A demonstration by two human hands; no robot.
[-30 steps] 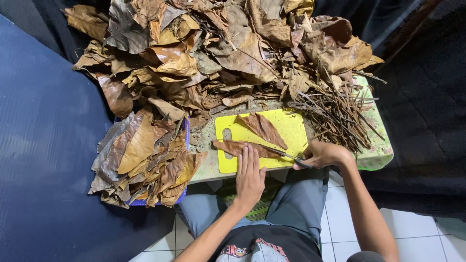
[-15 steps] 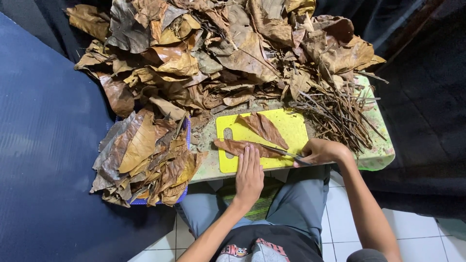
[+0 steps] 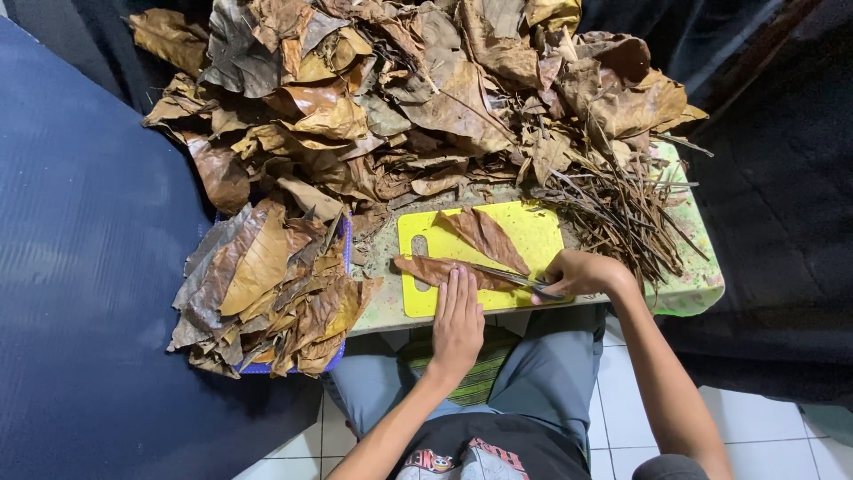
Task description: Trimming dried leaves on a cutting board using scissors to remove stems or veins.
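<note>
The cutting board point(image 3: 533, 233) is smooth yellow plastic with a faint sheen. The leaf strip point(image 3: 435, 270) on it looks dry, papery and matt brown, as do the crinkled leaves of the big heap point(image 3: 400, 98). The knife blade point(image 3: 506, 276) is thin grey metal, slightly glossy. The leaf stems point(image 3: 622, 209) look woody and rough. The small table point(image 3: 693, 289) has a worn, mottled pale green surface. The floor tiles point(image 3: 755, 436) are glossy white.
</note>
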